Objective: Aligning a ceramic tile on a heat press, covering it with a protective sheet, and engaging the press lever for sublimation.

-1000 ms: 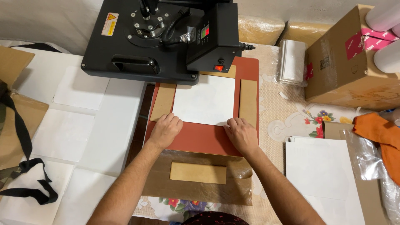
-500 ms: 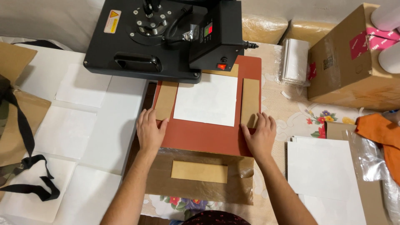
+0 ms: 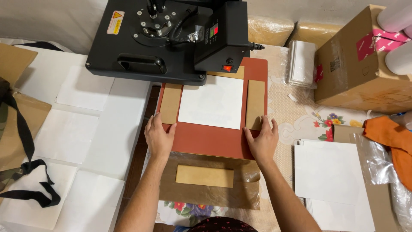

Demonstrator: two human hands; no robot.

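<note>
A red-brown pad (image 3: 210,139) lies under the swung-aside black heat press (image 3: 167,38). On the pad rests a white sheet (image 3: 212,101) with a tan cardboard strip on its left (image 3: 171,102) and another on its right (image 3: 255,103). My left hand (image 3: 159,137) lies flat at the pad's left front corner, fingertips touching the left strip. My right hand (image 3: 262,141) lies flat at the right front corner, fingertips on the right strip's lower end. Neither hand holds anything.
A brown sheet with a tan rectangle (image 3: 205,176) lies in front of the pad. White sheets (image 3: 77,129) cover the left; a black strap (image 3: 30,172) crosses them. At right are a white paper stack (image 3: 330,172), a cardboard box (image 3: 365,64) and orange cloth (image 3: 390,137).
Both hands moved apart from the middle of the pad's front edge out to its left and right front corners, onto the ends of the tan strips.
</note>
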